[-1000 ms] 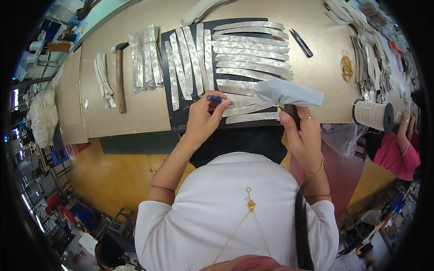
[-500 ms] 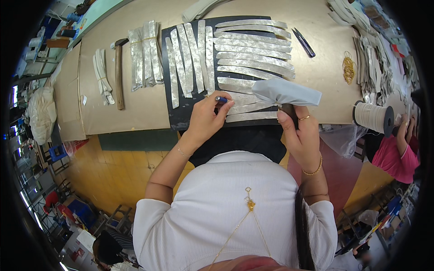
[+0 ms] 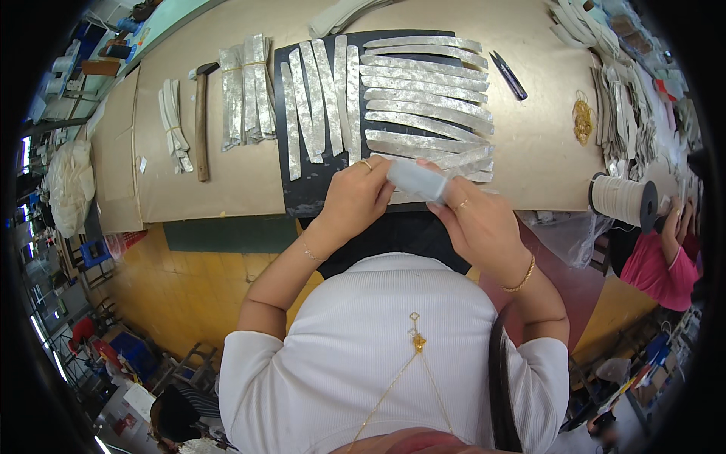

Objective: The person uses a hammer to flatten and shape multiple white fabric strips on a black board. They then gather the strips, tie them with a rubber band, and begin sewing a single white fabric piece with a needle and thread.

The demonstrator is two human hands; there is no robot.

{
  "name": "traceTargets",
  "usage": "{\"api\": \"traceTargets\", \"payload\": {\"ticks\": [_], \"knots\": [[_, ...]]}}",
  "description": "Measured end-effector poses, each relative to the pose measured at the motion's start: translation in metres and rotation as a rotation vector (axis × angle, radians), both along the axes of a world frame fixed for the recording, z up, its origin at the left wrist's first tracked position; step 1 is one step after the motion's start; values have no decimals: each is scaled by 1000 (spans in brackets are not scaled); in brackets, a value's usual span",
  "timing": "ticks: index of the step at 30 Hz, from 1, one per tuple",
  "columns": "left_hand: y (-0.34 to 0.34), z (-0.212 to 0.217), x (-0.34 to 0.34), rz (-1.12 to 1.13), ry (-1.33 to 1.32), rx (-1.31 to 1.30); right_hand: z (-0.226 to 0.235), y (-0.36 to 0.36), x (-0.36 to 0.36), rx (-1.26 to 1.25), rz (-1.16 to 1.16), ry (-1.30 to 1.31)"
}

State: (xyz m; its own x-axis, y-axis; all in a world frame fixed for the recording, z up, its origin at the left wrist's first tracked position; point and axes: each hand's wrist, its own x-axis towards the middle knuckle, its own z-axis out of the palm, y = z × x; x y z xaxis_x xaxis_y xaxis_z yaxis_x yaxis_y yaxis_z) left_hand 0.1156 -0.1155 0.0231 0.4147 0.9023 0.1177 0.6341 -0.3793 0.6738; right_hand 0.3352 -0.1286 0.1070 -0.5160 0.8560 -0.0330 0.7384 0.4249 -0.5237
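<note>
We see both hands raised over the near edge of the black board [image 3: 306, 197]. The right hand [image 3: 484, 216] grasps a pale blue-grey covered piece [image 3: 417, 180], its fingers wrapped around the right end; the piece is between the two hands, above the lowest strips. The left hand [image 3: 361, 195] has its fingers bent, tips up against the piece's left end; we cannot tell whether it grips it.

Hands and piece stand in the way of our view, hiding parts of the lower silvery strips [image 3: 423, 89] that lie crosswise on the board. To their left, a group of lengthwise strips [image 3: 327, 98] leans at slight angles. Further left on the tan surface [image 3: 537, 170] lie a banded silvery bundle [image 3: 248, 94], a wooden-handled hammer [image 3: 202, 125] and a slimmer pale bundle [image 3: 173, 125].

To the right of the board we find dark snips [image 3: 509, 76], a heap of yellow bands [image 3: 582, 121], piled pale strips [image 3: 624, 113] and a spool of white cord [image 3: 622, 201]. Beyond the spool, a co-worker's pink sleeve [image 3: 669, 265] shows.
</note>
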Motion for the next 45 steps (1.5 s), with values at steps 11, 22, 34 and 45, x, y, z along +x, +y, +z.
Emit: {"api": "traceTargets", "payload": {"ticks": [11,22,34,45], "knots": [[-4,-14,-3,271,-319,-137,-2,-4,11,64,-328,506],[-11,-11,0,201,-262,-207,-9,-8,10,29,-305,478],[-14,-11,5,97,-111,72,-5,-12,13,79,-252,495],[-17,-12,7,76,-45,121,5,-11,13,22,-83,172]]}}
